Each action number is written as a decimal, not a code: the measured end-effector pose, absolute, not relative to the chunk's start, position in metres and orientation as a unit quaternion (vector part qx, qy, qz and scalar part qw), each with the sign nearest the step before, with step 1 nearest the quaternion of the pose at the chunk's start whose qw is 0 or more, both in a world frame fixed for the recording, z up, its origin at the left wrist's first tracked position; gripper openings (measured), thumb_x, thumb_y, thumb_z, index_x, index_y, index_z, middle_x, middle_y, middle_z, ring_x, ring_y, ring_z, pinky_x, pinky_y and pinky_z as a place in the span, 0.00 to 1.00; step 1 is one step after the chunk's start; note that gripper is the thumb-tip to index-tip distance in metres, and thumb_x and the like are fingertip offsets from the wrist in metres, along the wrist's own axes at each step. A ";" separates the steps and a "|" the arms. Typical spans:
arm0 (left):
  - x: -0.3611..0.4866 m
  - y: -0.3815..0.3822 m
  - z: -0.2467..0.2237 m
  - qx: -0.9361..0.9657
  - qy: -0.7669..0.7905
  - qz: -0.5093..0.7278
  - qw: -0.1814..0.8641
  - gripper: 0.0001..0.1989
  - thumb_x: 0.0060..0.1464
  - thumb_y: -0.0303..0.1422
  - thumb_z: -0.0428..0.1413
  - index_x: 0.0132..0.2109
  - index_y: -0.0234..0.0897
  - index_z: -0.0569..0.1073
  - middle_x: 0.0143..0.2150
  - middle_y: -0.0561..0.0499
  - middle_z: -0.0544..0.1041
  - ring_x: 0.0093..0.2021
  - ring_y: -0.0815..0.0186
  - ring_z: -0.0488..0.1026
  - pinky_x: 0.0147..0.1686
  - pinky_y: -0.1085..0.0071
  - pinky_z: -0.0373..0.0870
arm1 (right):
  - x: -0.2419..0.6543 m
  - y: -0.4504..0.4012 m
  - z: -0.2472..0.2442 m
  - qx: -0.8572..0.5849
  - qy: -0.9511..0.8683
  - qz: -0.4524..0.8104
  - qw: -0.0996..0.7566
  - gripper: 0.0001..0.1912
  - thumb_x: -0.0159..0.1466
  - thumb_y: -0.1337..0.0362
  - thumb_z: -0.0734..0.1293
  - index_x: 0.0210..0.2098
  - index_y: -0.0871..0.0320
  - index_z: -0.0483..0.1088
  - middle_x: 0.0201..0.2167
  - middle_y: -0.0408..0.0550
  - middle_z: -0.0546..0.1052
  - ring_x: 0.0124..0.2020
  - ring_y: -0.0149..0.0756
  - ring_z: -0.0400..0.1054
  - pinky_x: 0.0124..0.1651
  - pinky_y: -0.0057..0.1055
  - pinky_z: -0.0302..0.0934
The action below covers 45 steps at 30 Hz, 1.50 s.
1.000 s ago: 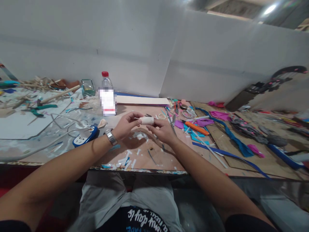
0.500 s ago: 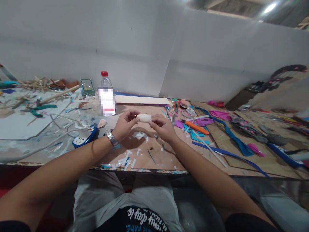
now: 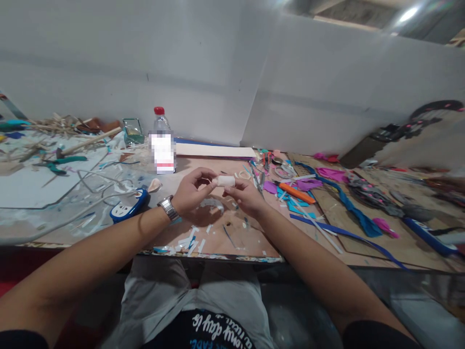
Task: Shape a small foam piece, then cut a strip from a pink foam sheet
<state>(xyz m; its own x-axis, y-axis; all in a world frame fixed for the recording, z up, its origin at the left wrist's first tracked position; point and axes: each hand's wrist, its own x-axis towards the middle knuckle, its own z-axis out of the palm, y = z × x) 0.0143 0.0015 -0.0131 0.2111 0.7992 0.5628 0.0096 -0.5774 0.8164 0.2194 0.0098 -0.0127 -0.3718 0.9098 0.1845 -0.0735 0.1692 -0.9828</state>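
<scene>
A small white cylindrical roll (image 3: 226, 181) is held level just above the tabletop between my two hands. My left hand (image 3: 194, 193) wears a metal watch at the wrist and pinches the roll's left end with thumb and fingers. At the other end, my right hand (image 3: 247, 196) grips the roll between thumb and fingertips. What the roll is made of is too small to tell. Below the hands lie a curled white strip (image 3: 212, 204) and several scraps of cut white paper (image 3: 189, 242).
A blue-and-white power strip (image 3: 129, 206) with cables sits at left, near green-handled pliers (image 3: 54, 167). Behind stands a red-capped bottle (image 3: 160, 123). An orange utility knife (image 3: 297, 192), purple and blue scraps and a blue strip (image 3: 345, 232) lie at right. The table's front edge (image 3: 218, 258) runs before my lap.
The white roll has shifted slightly to the right between my hands, and my left fingers have moved along with it. Both hands still hold it.
</scene>
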 end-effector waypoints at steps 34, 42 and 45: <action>0.013 -0.003 -0.004 0.763 0.295 0.530 0.222 0.12 0.58 0.35 0.62 0.48 0.37 0.75 0.41 0.47 0.78 0.37 0.67 0.73 0.38 0.68 0.71 | 0.217 0.004 -0.005 -0.367 -0.755 0.314 0.444 0.14 0.61 0.53 0.74 0.40 0.55 0.73 0.40 0.48 0.77 0.42 0.39 0.71 0.44 0.36 0.66; 0.013 -0.003 -0.002 0.753 0.295 0.551 0.208 0.13 0.56 0.37 0.64 0.45 0.37 0.75 0.39 0.48 0.77 0.36 0.68 0.72 0.37 0.69 0.71 | 0.217 0.001 -0.002 -0.372 -0.768 0.273 0.443 0.13 0.63 0.53 0.73 0.40 0.55 0.75 0.40 0.50 0.78 0.42 0.40 0.72 0.44 0.37 0.65; 0.012 -0.002 -0.002 0.742 0.299 0.554 0.232 0.14 0.54 0.37 0.66 0.45 0.36 0.75 0.40 0.48 0.77 0.37 0.67 0.72 0.38 0.68 0.71 | 0.217 0.001 -0.001 -0.362 -0.775 0.257 0.449 0.12 0.63 0.54 0.73 0.40 0.55 0.75 0.39 0.50 0.78 0.41 0.39 0.72 0.43 0.36 0.65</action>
<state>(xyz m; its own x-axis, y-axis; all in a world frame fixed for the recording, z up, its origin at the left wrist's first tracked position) 0.0125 -0.0023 -0.0022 0.2083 0.7010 0.6821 0.1865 -0.7130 0.6759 0.2172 0.0007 -0.0007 -0.3349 0.7924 0.5098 0.3311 0.6055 -0.7237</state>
